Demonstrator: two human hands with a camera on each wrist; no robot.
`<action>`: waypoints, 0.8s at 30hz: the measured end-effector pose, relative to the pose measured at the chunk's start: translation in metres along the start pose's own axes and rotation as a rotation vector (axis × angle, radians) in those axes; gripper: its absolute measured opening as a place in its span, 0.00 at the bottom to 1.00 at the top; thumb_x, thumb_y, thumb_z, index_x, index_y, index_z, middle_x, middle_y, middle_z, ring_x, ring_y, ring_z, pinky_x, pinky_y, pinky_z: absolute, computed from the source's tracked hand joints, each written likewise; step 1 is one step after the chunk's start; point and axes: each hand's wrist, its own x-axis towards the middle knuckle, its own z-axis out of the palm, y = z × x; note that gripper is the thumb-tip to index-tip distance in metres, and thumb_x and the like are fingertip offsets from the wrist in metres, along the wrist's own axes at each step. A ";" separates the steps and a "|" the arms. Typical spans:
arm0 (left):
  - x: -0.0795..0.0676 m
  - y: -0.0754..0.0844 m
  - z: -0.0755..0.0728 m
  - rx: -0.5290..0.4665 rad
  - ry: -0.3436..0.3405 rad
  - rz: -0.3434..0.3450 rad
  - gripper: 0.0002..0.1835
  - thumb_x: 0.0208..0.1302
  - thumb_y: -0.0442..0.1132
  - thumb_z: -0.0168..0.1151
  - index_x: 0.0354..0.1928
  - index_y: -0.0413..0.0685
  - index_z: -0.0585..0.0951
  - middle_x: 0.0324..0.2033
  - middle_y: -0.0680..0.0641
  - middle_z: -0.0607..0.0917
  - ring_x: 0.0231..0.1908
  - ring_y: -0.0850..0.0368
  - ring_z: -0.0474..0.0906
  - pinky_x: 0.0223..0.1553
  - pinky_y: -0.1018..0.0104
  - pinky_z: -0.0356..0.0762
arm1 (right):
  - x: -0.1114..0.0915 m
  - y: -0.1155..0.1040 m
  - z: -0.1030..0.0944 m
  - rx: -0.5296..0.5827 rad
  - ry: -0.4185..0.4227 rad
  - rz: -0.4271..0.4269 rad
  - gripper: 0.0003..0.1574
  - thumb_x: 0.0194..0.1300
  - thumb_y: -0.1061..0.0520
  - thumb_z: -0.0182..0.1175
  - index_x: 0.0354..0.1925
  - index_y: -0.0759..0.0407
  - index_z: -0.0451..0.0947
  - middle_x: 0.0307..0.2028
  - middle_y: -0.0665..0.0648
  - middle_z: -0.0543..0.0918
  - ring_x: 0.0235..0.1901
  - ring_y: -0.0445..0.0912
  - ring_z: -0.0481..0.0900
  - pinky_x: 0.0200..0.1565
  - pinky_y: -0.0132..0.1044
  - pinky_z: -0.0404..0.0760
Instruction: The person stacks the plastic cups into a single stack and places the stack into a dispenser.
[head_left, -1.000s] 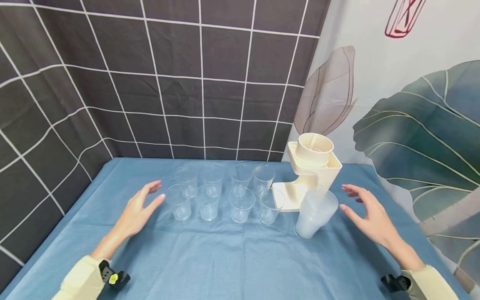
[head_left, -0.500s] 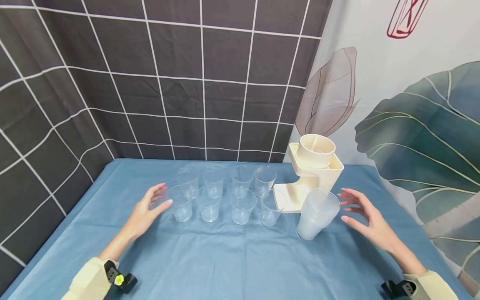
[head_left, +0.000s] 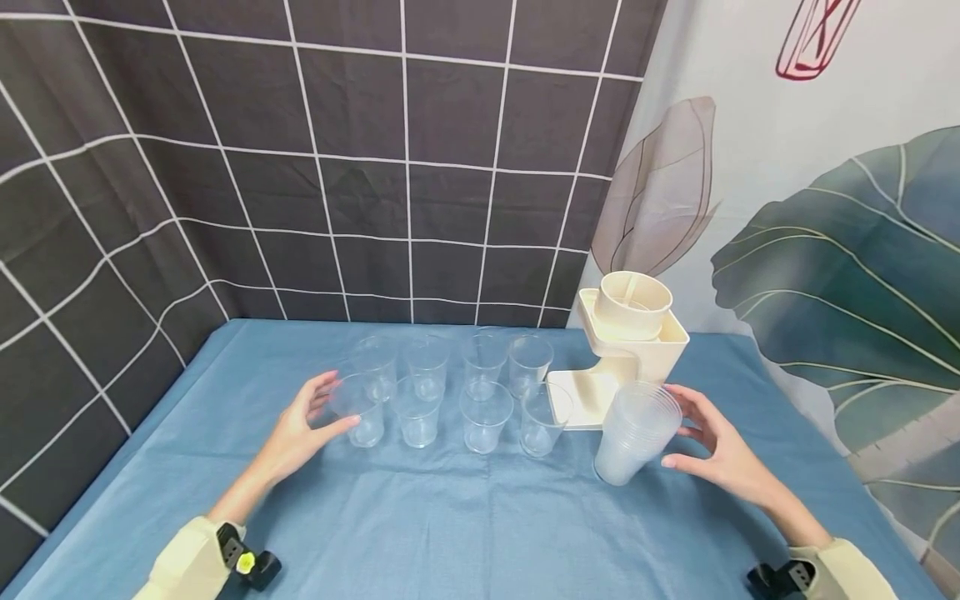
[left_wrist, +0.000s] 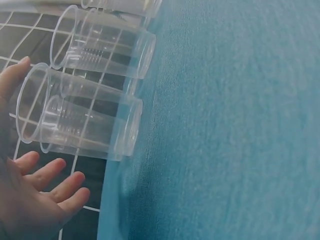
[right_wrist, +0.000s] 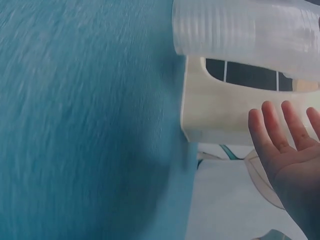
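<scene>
Clear plastic cups stand upright in two rows on the blue cloth. My left hand is around the near-left cup, thumb in front and fingers at its far left side. In the left wrist view a gap shows between the fingers and that cup. To the right stands a tall stack of nested cups. My right hand is beside the stack, fingertips right at its rim, thumb apart below them. The right wrist view has the fingers spread below the stack.
A cream stand with a round holder on top is behind the stack, its base near the right-hand cups. Another near-row cup is between the hands. A dark grid curtain and a leaf-patterned curtain hang behind the table.
My left hand has moved right to the near-left cup. My right hand has moved left to the stack of cups. The cups and the stand have stayed in place.
</scene>
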 end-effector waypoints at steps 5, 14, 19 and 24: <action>0.001 -0.004 0.003 -0.022 0.013 0.011 0.41 0.59 0.41 0.68 0.70 0.39 0.58 0.65 0.34 0.69 0.65 0.38 0.65 0.63 0.43 0.66 | 0.004 0.001 0.005 0.034 -0.023 0.004 0.56 0.42 0.78 0.68 0.68 0.70 0.54 0.62 0.34 0.65 0.59 0.25 0.67 0.52 0.15 0.71; 0.003 -0.009 0.008 -0.038 0.010 0.032 0.42 0.58 0.39 0.69 0.69 0.38 0.58 0.64 0.33 0.70 0.63 0.37 0.67 0.63 0.43 0.66 | 0.007 0.003 0.010 0.044 -0.049 0.008 0.55 0.42 0.76 0.69 0.67 0.70 0.55 0.59 0.36 0.68 0.54 0.27 0.71 0.51 0.17 0.73; 0.004 -0.009 0.010 -0.036 0.006 0.048 0.42 0.57 0.38 0.69 0.69 0.37 0.58 0.64 0.33 0.70 0.64 0.37 0.67 0.62 0.44 0.68 | 0.007 0.006 0.011 0.085 -0.081 0.012 0.56 0.43 0.77 0.68 0.68 0.70 0.53 0.59 0.36 0.69 0.55 0.27 0.71 0.52 0.19 0.73; 0.004 -0.007 0.011 -0.018 -0.003 0.053 0.41 0.58 0.38 0.69 0.69 0.37 0.59 0.64 0.33 0.71 0.63 0.38 0.68 0.61 0.43 0.68 | 0.007 0.006 0.014 0.102 -0.115 0.018 0.59 0.44 0.77 0.67 0.71 0.68 0.50 0.61 0.35 0.68 0.57 0.27 0.69 0.53 0.18 0.72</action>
